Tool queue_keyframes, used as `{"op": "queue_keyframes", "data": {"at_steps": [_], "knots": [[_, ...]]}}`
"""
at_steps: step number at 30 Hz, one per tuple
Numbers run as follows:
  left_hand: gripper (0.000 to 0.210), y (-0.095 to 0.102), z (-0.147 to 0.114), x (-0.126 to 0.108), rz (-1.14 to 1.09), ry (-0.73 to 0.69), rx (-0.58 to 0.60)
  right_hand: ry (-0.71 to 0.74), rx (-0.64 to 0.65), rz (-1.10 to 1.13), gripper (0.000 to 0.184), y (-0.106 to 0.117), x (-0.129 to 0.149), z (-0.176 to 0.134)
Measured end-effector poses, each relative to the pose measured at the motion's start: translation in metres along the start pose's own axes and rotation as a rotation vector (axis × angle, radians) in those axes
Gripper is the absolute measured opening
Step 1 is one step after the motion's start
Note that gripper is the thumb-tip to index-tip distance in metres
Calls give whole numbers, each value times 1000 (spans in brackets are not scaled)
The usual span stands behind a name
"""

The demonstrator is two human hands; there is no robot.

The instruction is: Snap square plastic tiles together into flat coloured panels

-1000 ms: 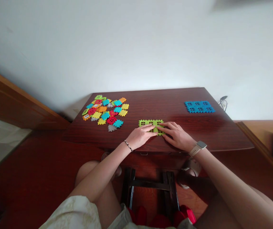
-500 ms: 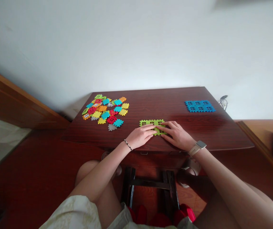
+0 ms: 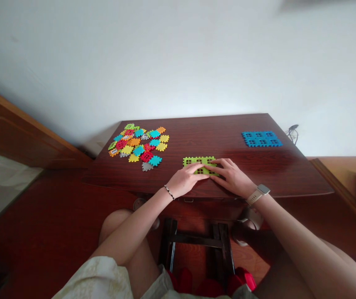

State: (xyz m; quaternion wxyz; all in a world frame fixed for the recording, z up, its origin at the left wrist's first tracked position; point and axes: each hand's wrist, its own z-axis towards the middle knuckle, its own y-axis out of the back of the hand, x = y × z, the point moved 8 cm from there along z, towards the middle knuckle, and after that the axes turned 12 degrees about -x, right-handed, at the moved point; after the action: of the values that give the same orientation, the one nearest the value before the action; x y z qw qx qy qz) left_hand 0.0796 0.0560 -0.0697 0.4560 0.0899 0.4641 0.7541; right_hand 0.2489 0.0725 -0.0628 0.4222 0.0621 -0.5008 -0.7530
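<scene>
In front of me on the table lies a green panel of joined toothed tiles (image 3: 191,160) with window-like cutouts. My left hand (image 3: 184,179) reaches over its near left part, with outstretched fingers on top and along the near edge. My right hand (image 3: 232,176) grips the right end between fingers and thumb, covering part of it. The fingertips of both hands meet over the panel. What the fingers press underneath is hidden.
Loose toothed tiles (image 3: 134,142) in several colours lie heaped at the table's left. A blue panel of joined tiles (image 3: 261,139) rests at the right. The wooden table (image 3: 196,133) stands against the wall, with a black cable (image 3: 293,132) beyond its right side.
My left hand has shifted slightly nearer to me and right, exposing more of the green panel's cutouts. The right hand keeps nearly the same place on the panel.
</scene>
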Motion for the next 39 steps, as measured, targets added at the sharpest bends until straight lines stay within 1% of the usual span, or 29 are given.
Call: {"op": "queue_keyframes", "data": {"at_steps": [4, 8, 12, 15, 20, 23, 28, 34, 39], "knots": [[45, 7, 4, 3, -126, 67, -36, -9, -26, 27, 52, 6, 2, -1], [62, 19, 7, 19, -155, 119, -62, -53, -35, 45, 62, 16, -5, 2], [84, 24, 1, 40, -131, 166, 12, -36, -21, 42, 69, 21, -14, 7], [90, 27, -5, 50, -161, 184, 71, -34, 13, 48, 77, 17, -21, 10], [88, 31, -11, 57, -179, 203, 89, -56, 42, 82, 87, 8, -30, 8], [87, 32, -11, 60, -177, 217, 101, -63, 36, 86, 88, 8, -32, 8], [87, 32, -9, 62, -182, 223, 94, -75, 26, 112, 85, 10, -32, 10], [81, 26, -9, 64, -196, 206, 75, -130, 25, 141, 86, 7, -36, 11], [73, 27, -6, 59, -191, 194, 64, -114, -4, 124, 74, 6, -30, 11]]}}
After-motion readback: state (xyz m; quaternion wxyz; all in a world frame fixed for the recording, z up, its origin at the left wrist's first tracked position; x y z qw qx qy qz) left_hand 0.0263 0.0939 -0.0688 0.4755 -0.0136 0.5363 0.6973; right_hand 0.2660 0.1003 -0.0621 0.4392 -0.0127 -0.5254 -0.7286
